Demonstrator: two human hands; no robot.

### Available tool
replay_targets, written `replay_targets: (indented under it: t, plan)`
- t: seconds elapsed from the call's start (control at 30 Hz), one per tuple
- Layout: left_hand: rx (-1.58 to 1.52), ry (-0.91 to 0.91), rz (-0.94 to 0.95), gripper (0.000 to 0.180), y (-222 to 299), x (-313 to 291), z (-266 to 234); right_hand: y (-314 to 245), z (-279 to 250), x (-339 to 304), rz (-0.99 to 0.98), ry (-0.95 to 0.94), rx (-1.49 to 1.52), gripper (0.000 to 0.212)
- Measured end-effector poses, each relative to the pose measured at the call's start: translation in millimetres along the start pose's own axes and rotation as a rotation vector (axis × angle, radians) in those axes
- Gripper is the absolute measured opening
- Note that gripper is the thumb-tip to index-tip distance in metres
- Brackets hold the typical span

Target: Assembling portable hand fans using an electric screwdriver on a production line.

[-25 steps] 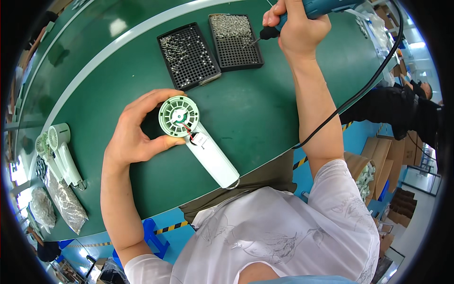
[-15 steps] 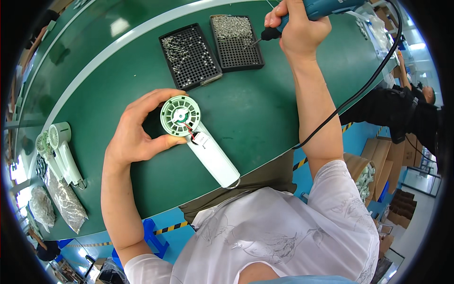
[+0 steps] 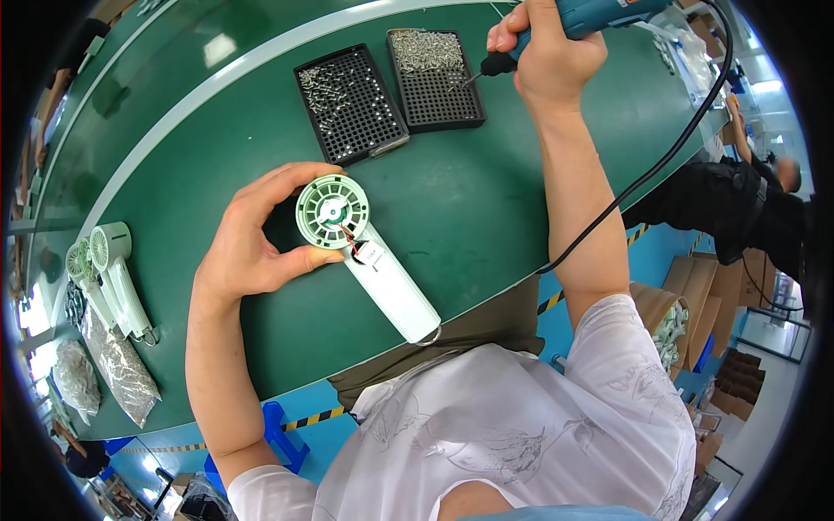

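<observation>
My left hand [image 3: 258, 230] grips a pale green handheld fan [image 3: 391, 291] around its round head, thumb on one side and fingers on the other. The fan lies on the green table, its handle slanting toward me. Red and black wires run from the open head to a white label on the handle. At the upper right, my right hand [image 3: 556, 56] is wrapped round a teal electric screwdriver [image 3: 599, 16]. Its thin bit points at the right-hand black screw tray [image 3: 443, 102], close to the holes below a heap of small screws [image 3: 426, 49].
A second black screw tray [image 3: 352, 113], partly filled, sits left of the first. More fans [image 3: 122, 278] and clear bags [image 3: 122, 373] lie at the table's left. The screwdriver's black cable [image 3: 669, 156] loops past my right forearm. Another person [image 3: 738, 187] is at the right.
Almost nothing differs. Both hands, the fan and the screwdriver stay in about the same place; the cable has shifted slightly.
</observation>
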State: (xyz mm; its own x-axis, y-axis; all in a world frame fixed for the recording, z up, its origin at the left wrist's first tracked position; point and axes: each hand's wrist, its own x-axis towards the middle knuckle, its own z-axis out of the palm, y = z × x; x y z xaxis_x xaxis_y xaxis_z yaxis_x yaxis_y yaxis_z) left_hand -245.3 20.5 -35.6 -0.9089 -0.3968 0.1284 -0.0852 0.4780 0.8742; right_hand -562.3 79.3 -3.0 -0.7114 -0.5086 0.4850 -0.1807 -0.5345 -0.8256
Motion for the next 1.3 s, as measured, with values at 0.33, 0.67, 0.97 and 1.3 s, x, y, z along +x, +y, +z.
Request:
replay_targets:
  t: [0.33,0.67,0.97,1.3]
  plan:
    - [0.004,0.042,0.070,0.070,-2.7,1.6,2.9,-3.0,10.4,-4.0,-0.012,-0.091,-0.169,0.020]
    - [-0.001,0.052,0.079,0.070,-3.8,-4.1,1.3,-27.7,23.1,-10.7,-0.069,-0.004,-0.034,0.014]
    - [0.029,0.058,0.137,0.070,-8.4,0.1,3.4,-101.2,60.5,-71.4,0.176,-0.272,0.385,0.024]
    - [-0.003,0.077,0.155,0.068,-9.6,0.8,4.9,-76.4,64.6,-77.6,-0.008,-0.733,0.267,0.024]
